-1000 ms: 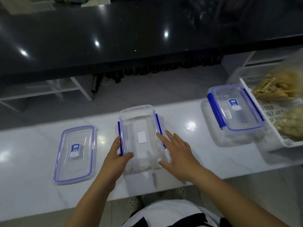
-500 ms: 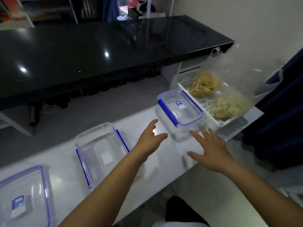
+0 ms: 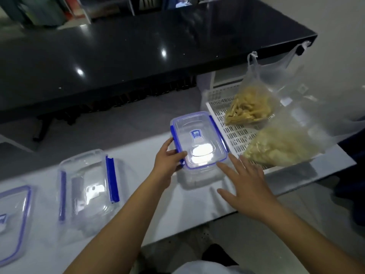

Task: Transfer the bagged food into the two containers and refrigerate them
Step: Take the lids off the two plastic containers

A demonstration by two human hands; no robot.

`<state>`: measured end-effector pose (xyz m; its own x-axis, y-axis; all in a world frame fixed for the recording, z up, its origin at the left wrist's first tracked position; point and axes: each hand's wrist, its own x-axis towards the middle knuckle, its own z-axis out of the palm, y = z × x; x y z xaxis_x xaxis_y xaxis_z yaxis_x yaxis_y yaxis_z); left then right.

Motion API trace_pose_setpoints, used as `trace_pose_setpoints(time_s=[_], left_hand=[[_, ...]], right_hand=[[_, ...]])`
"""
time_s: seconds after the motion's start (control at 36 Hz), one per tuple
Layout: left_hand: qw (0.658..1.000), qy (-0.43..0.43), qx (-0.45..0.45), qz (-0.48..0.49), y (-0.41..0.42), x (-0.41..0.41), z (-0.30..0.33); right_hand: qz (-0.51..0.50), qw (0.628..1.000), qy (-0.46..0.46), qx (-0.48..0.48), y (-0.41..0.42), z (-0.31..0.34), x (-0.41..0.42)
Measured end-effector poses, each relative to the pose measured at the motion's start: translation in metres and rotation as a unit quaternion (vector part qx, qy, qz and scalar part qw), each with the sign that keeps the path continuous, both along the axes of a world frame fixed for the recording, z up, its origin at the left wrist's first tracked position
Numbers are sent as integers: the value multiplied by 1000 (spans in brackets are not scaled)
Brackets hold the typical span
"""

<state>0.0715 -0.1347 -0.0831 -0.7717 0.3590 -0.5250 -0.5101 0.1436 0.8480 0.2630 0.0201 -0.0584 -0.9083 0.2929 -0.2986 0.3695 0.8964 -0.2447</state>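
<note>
Head view: closed box (image 3: 198, 147) sits on the white counter (image 3: 177, 206), lid clipped on, touching the white tray (image 3: 227, 123) to its right. Left hand (image 3: 167, 161) grips the box's left edge, thumb on the lid, fingers curled at the blue clip. Right hand (image 3: 246, 186) is spread flat, fingers straight, index tip at the near right corner of the lid, holding nothing. Open box (image 3: 87, 186) sits well to the left, empty, clips hanging loose; its loose lid (image 3: 13, 220) lies at the far left edge. Two food bags in the tray: far bag (image 3: 248, 109) of strips, near bag (image 3: 280, 147) of paler pieces, both untouched.

Step, judged: unlatching the second box; nothing transferred yet. Next move calls for popping the side clips, lifting the lid aside, then taking a bag. Box is light, so one hand should steady it.
</note>
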Motion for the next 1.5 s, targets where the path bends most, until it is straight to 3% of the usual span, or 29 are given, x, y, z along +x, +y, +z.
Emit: trace_pose_setpoints(time_s=[0.17,0.28,0.39,0.58,0.64,0.89,1.03,1.11,1.17,1.22,1.31,1.39,1.5], left_hand=[[999,-4,-33,38,-52,36,6],[997,-19,-47,65,-96,73,5],[997,-36,-22,68,-128,101,0],[993,-66,7,95,-141,109,-10],[994,-61,9,92,-142,106,-10],[991,-98,50,77,-155,95,-17],[992,-80,40,91,-149,102,-14],[991,-17,-89,98,-143,109,-9],[983,52,-166,55,-144,116,-3],[973,121,-191,-43,-147,122,6],[925,223,-227,-209,-146,132,12],[900,263,-248,-244,-136,137,6],[902,279,-253,-210,-127,128,-2]], right_hand=[[49,987,98,-120,-2,6,-10],[-6,948,131,-289,-24,-7,-18],[-186,837,157,-490,-44,-22,-22],[-345,706,109,-609,-42,-30,-26],[-357,690,85,-624,-37,-30,-28],[-361,714,122,-587,-41,-27,-26],[-355,753,109,-543,-37,-35,-14],[-279,835,151,-449,-41,-30,-5],[-197,857,171,-444,-42,-21,-1],[-85,889,123,-433,-43,-15,3],[73,960,10,-270,-45,-18,8],[133,976,-16,-172,-49,-28,9],[131,983,-5,-130,-47,-35,-2]])
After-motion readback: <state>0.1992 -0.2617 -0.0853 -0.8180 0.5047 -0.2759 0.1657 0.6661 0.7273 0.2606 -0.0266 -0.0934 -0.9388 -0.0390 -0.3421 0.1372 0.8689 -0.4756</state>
